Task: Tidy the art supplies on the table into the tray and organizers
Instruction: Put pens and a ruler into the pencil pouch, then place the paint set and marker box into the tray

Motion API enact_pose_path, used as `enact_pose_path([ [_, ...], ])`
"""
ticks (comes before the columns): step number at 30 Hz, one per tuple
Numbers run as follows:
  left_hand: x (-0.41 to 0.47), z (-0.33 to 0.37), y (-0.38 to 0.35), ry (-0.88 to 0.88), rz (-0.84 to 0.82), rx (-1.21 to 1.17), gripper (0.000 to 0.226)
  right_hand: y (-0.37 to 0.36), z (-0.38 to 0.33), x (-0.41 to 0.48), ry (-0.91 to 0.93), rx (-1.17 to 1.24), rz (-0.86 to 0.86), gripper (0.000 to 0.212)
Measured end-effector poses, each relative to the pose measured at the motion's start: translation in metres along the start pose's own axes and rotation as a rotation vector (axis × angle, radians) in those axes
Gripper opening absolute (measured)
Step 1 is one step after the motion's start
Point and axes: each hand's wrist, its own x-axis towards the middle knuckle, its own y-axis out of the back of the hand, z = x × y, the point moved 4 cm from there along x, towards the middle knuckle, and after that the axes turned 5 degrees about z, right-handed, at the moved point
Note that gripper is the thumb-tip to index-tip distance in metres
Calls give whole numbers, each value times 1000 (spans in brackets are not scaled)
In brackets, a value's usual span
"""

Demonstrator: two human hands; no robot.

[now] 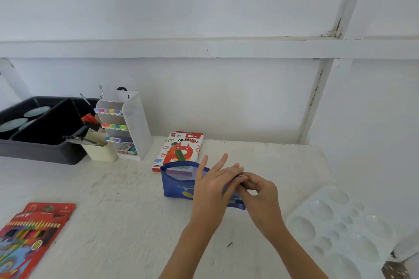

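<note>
The white table (127,199) carried loose supplies, so the tidying looked far from done. At the back left stood the black tray (45,154), its compartments only partly filled. A white paint palette (340,229) lay at the right edge and a red box of coloured pencils (31,233) at the near left, both well apart from the tray. The white marker organizer (136,120) stood just beside the tray with a cream pen cup (102,152) in front of it. A box of oil pastels (181,149) lay flat behind the blue pouch (179,186), which sat mid-table with its mouth open.

The step in hand seemed to be dealing with that pouch, either closing it or slipping something in. The left hand (210,190) lay over its right half, fingers (223,161) straight and spread, steadying rather than gripping. The right hand (260,195) met it at the pouch's top corner, fingers (256,184) curled and pinching a small dark item (241,175) with a shiny tip; whether this was a zip pull or a loose supply could not be told.

The next move would probably call for the left hand to hold the soft fabric firm while the right worked along the opening.
</note>
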Motion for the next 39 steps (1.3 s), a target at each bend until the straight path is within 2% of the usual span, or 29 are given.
enact_pose_path([
  [4,-9,7,10,95,277,-50,31,-10,3,-11,-82,129,63,29],
  [7,-12,3,13,255,455,-71,24,-21,1,-19,-132,226,120,28],
  [13,-23,-33,40,562,669,-20,4,-32,-10,-23,-157,320,114,15],
  [17,-37,-76,82,770,774,-18,18,-32,-6,-18,-206,304,110,12],
  [20,-52,-98,116,847,873,-54,25,-38,-1,-20,-261,249,106,10],
  [22,-62,-110,126,898,844,-104,26,-53,-3,-25,-295,253,41,10],
  [27,-91,-135,133,1230,678,-327,29,-102,8,-37,-488,259,-9,13],
  [31,-125,-146,142,1286,510,-335,33,-134,21,-45,-618,197,19,15],
  [35,-153,-154,146,1233,326,-248,40,-150,13,-45,-478,-39,-24,26],
  [39,-159,-148,151,1115,282,-99,35,-160,-2,-44,-202,-367,-32,36],
])
